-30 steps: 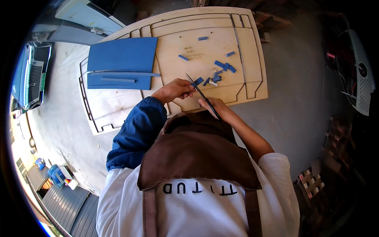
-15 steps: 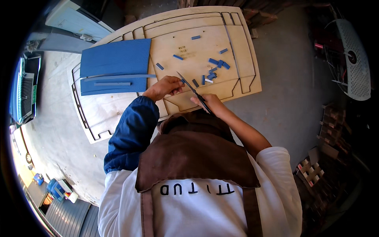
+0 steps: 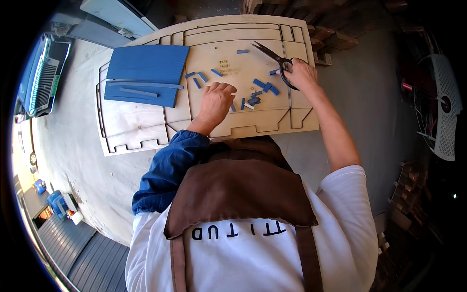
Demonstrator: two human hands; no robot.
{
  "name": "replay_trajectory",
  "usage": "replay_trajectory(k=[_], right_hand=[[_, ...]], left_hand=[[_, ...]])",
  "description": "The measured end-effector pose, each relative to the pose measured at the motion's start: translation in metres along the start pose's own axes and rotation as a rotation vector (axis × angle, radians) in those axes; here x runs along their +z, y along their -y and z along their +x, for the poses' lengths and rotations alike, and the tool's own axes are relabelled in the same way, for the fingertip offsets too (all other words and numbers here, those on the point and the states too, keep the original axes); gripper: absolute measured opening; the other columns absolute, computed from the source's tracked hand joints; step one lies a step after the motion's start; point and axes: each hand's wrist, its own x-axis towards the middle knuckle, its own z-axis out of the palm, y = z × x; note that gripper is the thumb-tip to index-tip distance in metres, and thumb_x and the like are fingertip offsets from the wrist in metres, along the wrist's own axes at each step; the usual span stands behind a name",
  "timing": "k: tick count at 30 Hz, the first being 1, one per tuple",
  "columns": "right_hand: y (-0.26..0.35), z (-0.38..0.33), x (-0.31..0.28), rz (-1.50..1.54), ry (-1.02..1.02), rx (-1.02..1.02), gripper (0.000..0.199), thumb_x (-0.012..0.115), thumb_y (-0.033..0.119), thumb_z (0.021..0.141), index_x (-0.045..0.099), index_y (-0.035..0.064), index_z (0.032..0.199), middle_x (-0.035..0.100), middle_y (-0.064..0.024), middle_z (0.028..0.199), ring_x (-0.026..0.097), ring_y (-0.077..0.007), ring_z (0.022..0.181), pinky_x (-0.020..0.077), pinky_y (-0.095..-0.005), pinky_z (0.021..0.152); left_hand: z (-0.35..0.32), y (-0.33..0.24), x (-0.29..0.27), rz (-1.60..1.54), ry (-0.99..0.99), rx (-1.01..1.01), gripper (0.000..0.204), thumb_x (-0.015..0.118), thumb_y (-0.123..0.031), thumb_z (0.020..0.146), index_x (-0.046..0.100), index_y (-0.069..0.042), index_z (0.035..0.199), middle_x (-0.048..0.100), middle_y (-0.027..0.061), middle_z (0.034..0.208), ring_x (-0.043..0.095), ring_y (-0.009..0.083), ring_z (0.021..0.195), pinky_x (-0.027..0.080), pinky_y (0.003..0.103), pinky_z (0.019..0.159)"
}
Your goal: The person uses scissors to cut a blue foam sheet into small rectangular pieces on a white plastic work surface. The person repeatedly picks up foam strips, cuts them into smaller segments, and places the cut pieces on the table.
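My right hand (image 3: 300,74) grips a pair of black-handled scissors (image 3: 279,61) by the finger loops, over the right part of a wooden board (image 3: 170,138). The scissor blades point up and left, slightly parted. My left hand (image 3: 217,104) is low over the middle of the board, palm down, its fingers bent and a little apart. Its fingertips are partly hidden, and nothing shows in them. Close to its right lies a small blue strip piece (image 3: 242,103). Several more short blue pieces (image 3: 260,83) lie scattered between my hands, some heaped together.
On the board's left lies a blue ribbed sheet (image 3: 146,63) with long thin strips (image 3: 141,84) across it. Dark grooves outline shapes in the board. Stacked bricks (image 3: 331,36) stand beyond its far right corner. A blue vehicle front (image 3: 46,78) is at far left.
The right hand has carried the scissors up and right, away from the left hand. My left hand has moved slightly right. Two more short pieces show near the blue sheet.
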Motion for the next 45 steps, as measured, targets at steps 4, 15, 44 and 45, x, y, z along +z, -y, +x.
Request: replay_trajectory(k=[4,15,44,45], right_hand=[[-0.023,0.021,0.007,0.016,-0.012,-0.053,0.054,0.071,0.048,0.074,0.060,0.0000,0.097,0.066,-0.0192,0.095,0.064,-0.0338,0.091,0.0510,-0.0421,0.078],[-0.055,0.010,0.035,0.132,-0.322,-0.257,0.040,0.072,0.034,0.080,0.061,0.0013,0.099,0.063,-0.0140,0.100,0.060,-0.0304,0.098,0.0509,-0.0379,0.080],[-0.078,-0.130,0.031,1.705,0.300,0.224,0.024,0.050,0.023,0.096,0.059,0.0022,0.105,0.059,-0.0034,0.074,0.062,-0.0142,0.075,0.0525,-0.0299,0.060],[-0.076,-0.135,0.035,1.473,0.305,0.224,0.026,0.050,0.024,0.096,0.058,0.0018,0.107,0.060,-0.0040,0.073,0.062,-0.0150,0.075,0.0517,-0.0308,0.060]], left_hand=[[0.045,-0.063,0.060,0.076,0.002,0.048,0.017,0.062,-0.013,0.080,0.064,-0.014,0.096,0.061,0.0030,0.096,0.055,0.0234,0.096,0.040,0.037,0.083],[0.080,-0.079,0.092,0.004,0.056,-0.067,0.018,0.066,-0.010,0.075,0.056,-0.010,0.090,0.061,0.0062,0.086,0.057,0.0260,0.088,0.044,0.038,0.077],[-0.061,-0.060,0.024,-1.551,0.151,-0.683,0.012,0.055,-0.018,0.095,0.057,-0.007,0.101,0.064,0.0043,0.090,0.059,0.0117,0.080,0.048,0.026,0.076],[-0.071,-0.060,0.031,-1.494,0.148,-0.727,0.012,0.055,-0.017,0.096,0.056,-0.006,0.101,0.064,0.0039,0.089,0.060,0.0117,0.080,0.048,0.026,0.076]])
